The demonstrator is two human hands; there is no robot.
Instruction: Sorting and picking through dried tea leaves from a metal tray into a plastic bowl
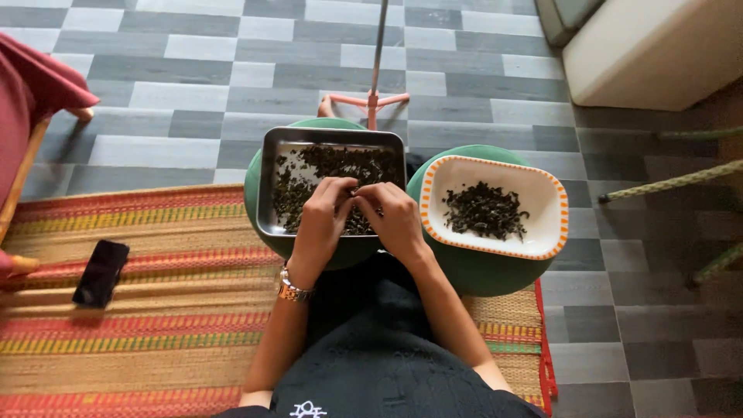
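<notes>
A metal tray (pixel 267 186) full of dark dried leaves (pixel 340 164) rests on a green round stool (pixel 252 193). My left hand (pixel 321 220) and my right hand (pixel 395 220) hover together over the tray's near side, fingertips meeting and pinching at the leaves. What sits between the fingers is too small to see. A wristwatch (pixel 292 289) is on my left wrist. To the right, a white rectangular dish with an orange-dotted rim (pixel 542 232) holds a smaller heap of dark leaves (pixel 484 210) on a second green stool (pixel 480 271).
A black phone (pixel 101 272) lies on the striped woven mat (pixel 155 310) at the left. A pink tripod stand (pixel 373 97) rises behind the tray. A person's red garment (pixel 23 101) is at far left. A white cabinet (pixel 658 50) and green chair legs (pixel 673 182) stand at right.
</notes>
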